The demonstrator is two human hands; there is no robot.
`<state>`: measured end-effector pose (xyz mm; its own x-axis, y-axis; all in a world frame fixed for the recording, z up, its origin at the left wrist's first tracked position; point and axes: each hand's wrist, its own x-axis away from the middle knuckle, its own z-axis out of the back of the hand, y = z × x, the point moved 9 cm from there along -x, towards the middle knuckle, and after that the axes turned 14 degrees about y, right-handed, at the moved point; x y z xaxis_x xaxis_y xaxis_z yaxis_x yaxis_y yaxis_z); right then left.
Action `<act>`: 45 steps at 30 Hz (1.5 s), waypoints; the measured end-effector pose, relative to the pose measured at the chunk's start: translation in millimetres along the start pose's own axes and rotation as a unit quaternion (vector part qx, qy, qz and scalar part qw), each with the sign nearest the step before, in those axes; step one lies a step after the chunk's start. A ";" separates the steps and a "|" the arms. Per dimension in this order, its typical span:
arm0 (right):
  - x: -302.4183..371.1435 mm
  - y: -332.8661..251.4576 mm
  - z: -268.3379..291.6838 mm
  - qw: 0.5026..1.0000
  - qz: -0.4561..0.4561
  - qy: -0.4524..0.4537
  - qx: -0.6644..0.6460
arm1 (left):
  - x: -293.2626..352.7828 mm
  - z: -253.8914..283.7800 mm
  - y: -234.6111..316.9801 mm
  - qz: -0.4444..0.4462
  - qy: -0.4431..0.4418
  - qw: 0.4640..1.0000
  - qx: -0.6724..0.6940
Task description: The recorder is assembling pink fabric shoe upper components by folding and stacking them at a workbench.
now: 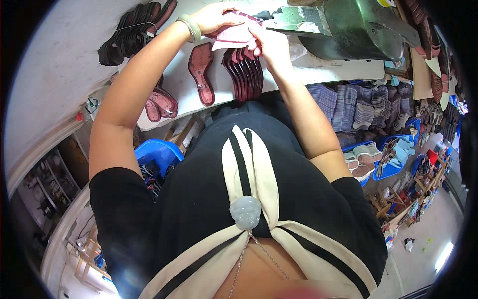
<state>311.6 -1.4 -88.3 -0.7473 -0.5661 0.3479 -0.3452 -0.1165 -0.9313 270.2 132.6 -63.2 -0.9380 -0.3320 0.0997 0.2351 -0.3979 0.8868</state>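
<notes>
At the far side of the worktable, my left hand (215, 19) has its thumb and fingers closed on a pink shoe-sole piece (234, 35). My right hand (266, 44) pinches the right edge of the same piece, which has a paler pink flap toward me. Just below it on the white table (174, 65) stands a row of dark red glossy soles (243, 74), packed side by side. A single red sole (201, 72) lies flat to their left. More red soles (160, 105) overlap at the table's near left edge.
A dark green machine (348, 30) stands right of my hands, its arm reaching toward them. Tied black soles (132, 32) lie at the far left. Stacked grey soles (343, 104) and a blue basket (393, 157) are to the right; a blue tub (159, 149) sits below the table's left side.
</notes>
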 end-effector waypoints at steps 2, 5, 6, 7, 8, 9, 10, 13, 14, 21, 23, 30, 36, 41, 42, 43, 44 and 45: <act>-1.1 1.6 2.0 1.000 -0.008 0.017 -0.006 | 0.0 1.7 11.2 0.027 -0.012 0.999 -0.027; -2.4 -5.3 -2.0 1.000 0.019 0.023 -0.004 | -0.3 4.4 5.6 0.043 -0.017 0.998 -0.042; -4.8 -4.7 -1.3 1.000 0.019 0.023 -0.005 | 2.1 2.9 8.9 0.021 -0.009 1.000 -0.010; -7.4 -4.9 -0.3 0.999 0.024 0.020 0.011 | 3.0 1.2 7.1 0.021 -0.010 1.000 -0.011; -9.0 -4.3 0.5 0.999 0.029 0.017 0.026 | 2.9 1.3 5.2 0.030 -0.002 0.999 0.018; -9.6 -3.9 1.1 0.999 0.029 0.016 0.026 | 2.7 1.1 2.6 0.038 0.008 0.998 0.048; -9.9 -5.3 1.2 0.999 0.039 0.014 0.024 | 4.4 -3.3 11.7 0.009 -0.002 0.990 0.143; -8.1 -4.2 8.4 0.998 0.039 0.019 0.051 | 24.7 -7.3 47.4 -0.224 0.017 0.955 0.197; -9.0 -7.7 7.9 0.998 0.050 0.008 0.046 | 12.8 -12.0 6.8 0.014 0.050 0.983 0.174; 18.1 24.9 -11.9 0.997 -0.048 -0.058 0.007 | 20.5 -4.4 31.0 -0.010 0.109 0.984 0.140; 7.9 22.3 -8.4 0.998 0.003 -0.025 -0.055 | 22.6 -10.6 28.5 0.075 0.132 0.972 0.181; 0.5 10.6 -11.1 1.000 0.002 -0.006 -0.028 | 26.2 -18.3 4.0 0.075 0.182 0.855 0.479; -7.9 -2.9 12.7 0.971 0.204 -0.008 0.127 | 46.6 -4.5 -4.6 0.073 0.317 0.945 0.039; 15.3 35.1 21.2 0.998 -0.015 -0.029 0.061 | 50.1 -2.4 -3.1 0.060 0.335 0.937 -0.079; 19.0 35.2 22.8 0.997 -0.005 -0.031 0.074 | 49.3 -4.0 0.5 0.059 0.335 0.937 -0.078; 20.4 35.6 24.5 0.996 0.004 -0.032 0.088 | 51.1 -1.3 1.3 0.080 0.358 0.926 -0.091; 17.9 35.6 26.6 0.996 0.004 -0.031 0.089 | 53.3 2.1 1.0 0.101 0.380 0.914 -0.104; 13.9 31.3 27.2 0.995 0.024 -0.029 0.094 | 52.7 2.4 -3.1 0.100 0.381 0.914 -0.103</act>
<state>305.8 -35.1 -115.6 -0.7247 -0.6198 0.3011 -0.1935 -0.2363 -0.9522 219.4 118.4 -59.6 -0.4404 -0.8832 -0.1613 0.4992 -0.3902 0.7736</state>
